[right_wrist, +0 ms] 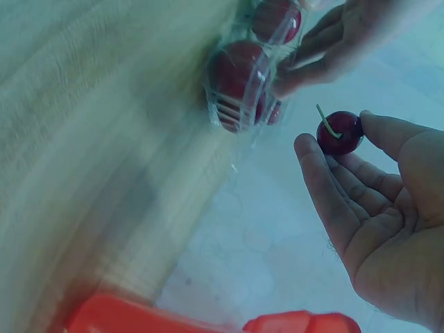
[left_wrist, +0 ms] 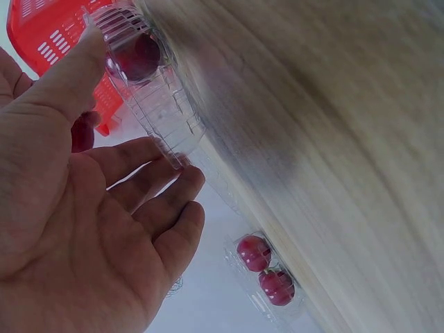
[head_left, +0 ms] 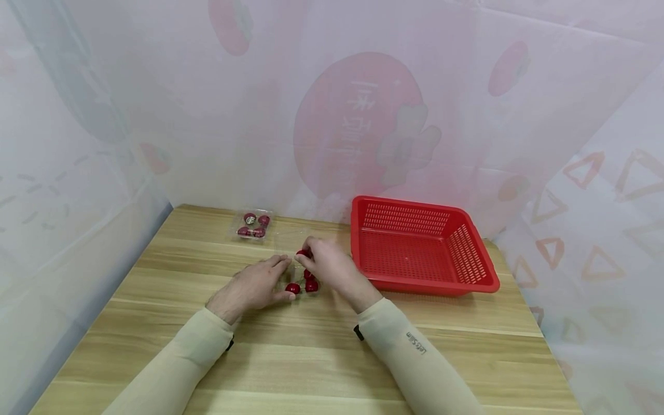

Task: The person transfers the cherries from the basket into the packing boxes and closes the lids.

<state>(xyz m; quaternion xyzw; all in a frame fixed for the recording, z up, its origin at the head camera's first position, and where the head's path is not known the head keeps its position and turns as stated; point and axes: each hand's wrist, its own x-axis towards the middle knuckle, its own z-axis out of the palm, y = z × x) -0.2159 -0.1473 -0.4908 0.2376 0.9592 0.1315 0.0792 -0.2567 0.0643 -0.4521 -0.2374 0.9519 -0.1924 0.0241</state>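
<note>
My right hand (head_left: 332,262) pinches a dark red cherry (right_wrist: 340,132) between thumb and fingertips. The cherry has a short green stem and is up above the open clear plastic box (left_wrist: 156,114). My left hand (head_left: 257,282) steadies that box from its left side, with the thumb at the near end and the fingertips at the far wall. Several more cherries (head_left: 293,288) lie in the box at its near and right side. The box's clear lid (head_left: 290,235) is folded back away from me.
A second clear box (head_left: 254,225) with several red fruits stands at the table's back left. To the right of my hands is a large red perforated basket (head_left: 425,285). The wooden table (head_left: 290,357) ends at a printed curtain (head_left: 259,115) behind.
</note>
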